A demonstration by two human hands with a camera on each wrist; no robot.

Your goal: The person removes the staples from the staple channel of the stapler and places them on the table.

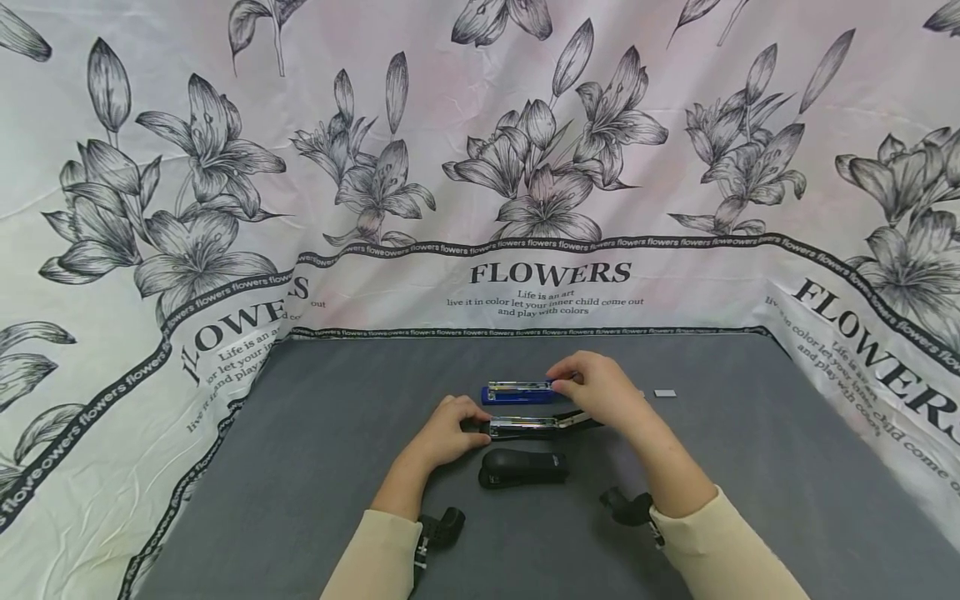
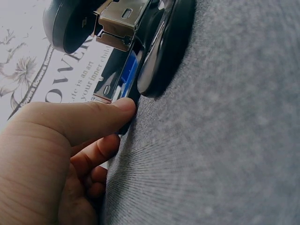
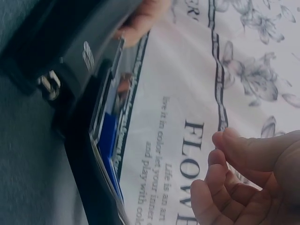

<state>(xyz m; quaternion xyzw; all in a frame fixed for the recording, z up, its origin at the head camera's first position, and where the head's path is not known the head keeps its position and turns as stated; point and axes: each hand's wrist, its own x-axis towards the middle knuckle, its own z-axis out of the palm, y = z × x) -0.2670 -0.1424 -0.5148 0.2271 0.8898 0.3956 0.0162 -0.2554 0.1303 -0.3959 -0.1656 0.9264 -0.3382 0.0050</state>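
Observation:
An opened black stapler point(image 1: 522, 425) lies in the middle of a row of three, its metal channel facing up and its cover point(image 1: 576, 422) swung out to the right. My left hand point(image 1: 447, 432) pinches its left end between thumb point(image 2: 123, 105) and fingers. Behind it is a blue stapler point(image 1: 517, 393), its metal top showing. Over its right end is my right hand point(image 1: 596, 387), overlapping it in the head view. In the right wrist view, this hand's point(image 3: 248, 176) fingers are bent, thumb meeting index; I cannot tell whether something thin sits between them.
A closed black stapler point(image 1: 522, 468) lies nearest me, in front of the opened one. A small pale strip point(image 1: 664, 393) rests on the grey tabletop point(image 1: 330, 467), right of my right hand. A flower-printed cloth point(image 1: 555, 287) hangs behind and along both sides.

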